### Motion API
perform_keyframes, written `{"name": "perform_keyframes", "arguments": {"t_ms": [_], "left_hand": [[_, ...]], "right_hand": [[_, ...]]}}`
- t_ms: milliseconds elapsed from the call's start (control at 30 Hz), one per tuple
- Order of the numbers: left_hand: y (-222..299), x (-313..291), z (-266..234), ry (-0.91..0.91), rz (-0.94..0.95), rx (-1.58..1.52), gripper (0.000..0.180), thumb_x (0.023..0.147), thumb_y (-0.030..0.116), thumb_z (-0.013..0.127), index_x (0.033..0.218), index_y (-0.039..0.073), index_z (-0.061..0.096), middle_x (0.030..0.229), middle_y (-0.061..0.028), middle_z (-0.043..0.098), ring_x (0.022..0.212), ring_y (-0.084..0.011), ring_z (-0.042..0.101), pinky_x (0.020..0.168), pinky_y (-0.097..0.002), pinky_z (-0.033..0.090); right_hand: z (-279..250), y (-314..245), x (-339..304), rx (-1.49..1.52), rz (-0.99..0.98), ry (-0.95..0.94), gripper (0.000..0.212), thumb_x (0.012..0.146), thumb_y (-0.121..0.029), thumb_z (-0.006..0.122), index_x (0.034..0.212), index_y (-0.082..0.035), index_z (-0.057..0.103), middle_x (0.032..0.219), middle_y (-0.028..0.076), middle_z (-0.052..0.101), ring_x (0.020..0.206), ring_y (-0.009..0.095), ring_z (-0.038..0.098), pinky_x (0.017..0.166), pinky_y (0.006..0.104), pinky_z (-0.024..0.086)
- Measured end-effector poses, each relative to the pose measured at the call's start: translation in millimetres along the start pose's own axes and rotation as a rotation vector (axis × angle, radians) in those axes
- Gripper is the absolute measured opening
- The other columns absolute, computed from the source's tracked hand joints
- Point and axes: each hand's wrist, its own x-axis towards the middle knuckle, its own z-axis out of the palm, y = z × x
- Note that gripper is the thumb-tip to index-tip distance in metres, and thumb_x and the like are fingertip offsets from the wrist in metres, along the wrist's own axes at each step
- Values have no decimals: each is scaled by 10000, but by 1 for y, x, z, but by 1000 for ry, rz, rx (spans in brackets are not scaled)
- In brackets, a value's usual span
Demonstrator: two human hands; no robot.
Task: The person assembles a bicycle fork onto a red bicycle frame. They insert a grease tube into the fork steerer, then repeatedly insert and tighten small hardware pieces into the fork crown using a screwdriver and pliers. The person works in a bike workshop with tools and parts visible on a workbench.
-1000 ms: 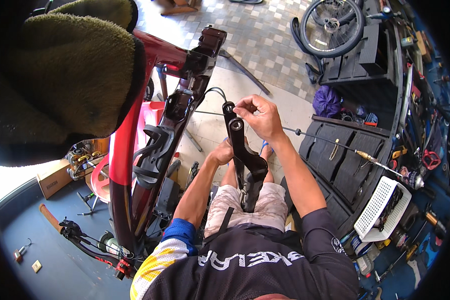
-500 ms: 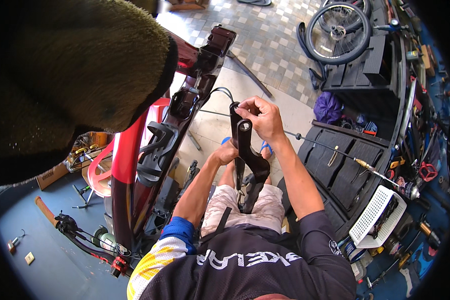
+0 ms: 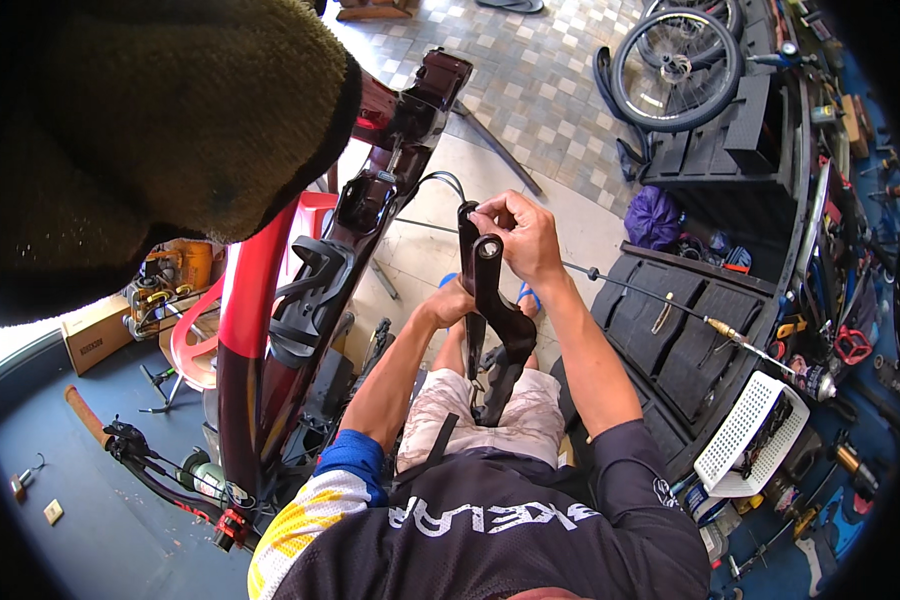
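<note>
A dark, glossy bicycle swingarm [image 3: 511, 330] stands tilted over my lap, its two forked arms pointing away from me. My left hand [image 3: 453, 302] is wrapped round its left arm, partly hidden behind it. At the far tip of that arm, my right hand [image 3: 525, 235] pinches thumb and forefinger together. Whatever lies between those fingertips is too small to make out. A round hole shows in the end of the right arm. Thin black cables [image 3: 442, 177] curve from the red and dark bicycle frame [image 3: 244, 335] toward the left arm's tip.
A black bottle cage [image 3: 300, 328] sits on the frame to my left. Handlebars [image 3: 130, 460] lie on the blue floor. At right are black storage boxes [image 3: 660, 310], a white perforated basket [image 3: 745, 440] and scattered tools. Wheels [image 3: 676, 68] stand far right. A dark fuzzy shape blocks the upper left.
The view has shifted slightly, showing more of the cardboard box at left. Both hands keep their places on the swingarm, with the right fingers still pinched at its tip.
</note>
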Motion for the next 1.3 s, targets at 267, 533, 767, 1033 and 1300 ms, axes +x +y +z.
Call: {"name": "perform_keyframes", "arguments": {"t_ms": [267,533,767,1033,1300], "left_hand": [[0,1,1,5,-13,-14,217,766,181,724,897,50,610,823,0,591,763,-114,557,675,-284,436],[-9,3,-2,4,-1,28,231,779,218,725,893,53,612,824,0,594,775,-113,555,685,-285,440],[-14,4,-6,-14,-1,48,232,790,235,724,892,58,615,822,1,594,776,-109,554,686,-281,438],[-10,2,-2,3,-29,-5,239,791,245,731,894,61,620,822,1,592,774,-108,551,684,-277,435],[2,-1,4,17,-46,-27,186,779,189,714,864,61,610,793,8,564,755,-109,529,666,-292,423]], "right_hand": [[0,8,2,-58,-134,44,154,817,-91,823,866,-26,692,770,25,653,637,79,530,584,257,452],[-6,4,10,-33,52,-78,210,846,-163,780,989,-19,730,854,52,696,672,131,590,642,291,489],[-12,18,22,98,182,-278,233,901,-93,748,1106,13,717,892,23,726,771,61,639,704,235,522],[-9,20,23,110,139,-246,267,852,-172,768,1066,-13,746,772,35,705,646,87,554,625,285,476],[-16,5,27,-71,92,-322,276,852,-195,790,1061,-20,750,756,-1,646,639,63,505,602,261,432]]}}
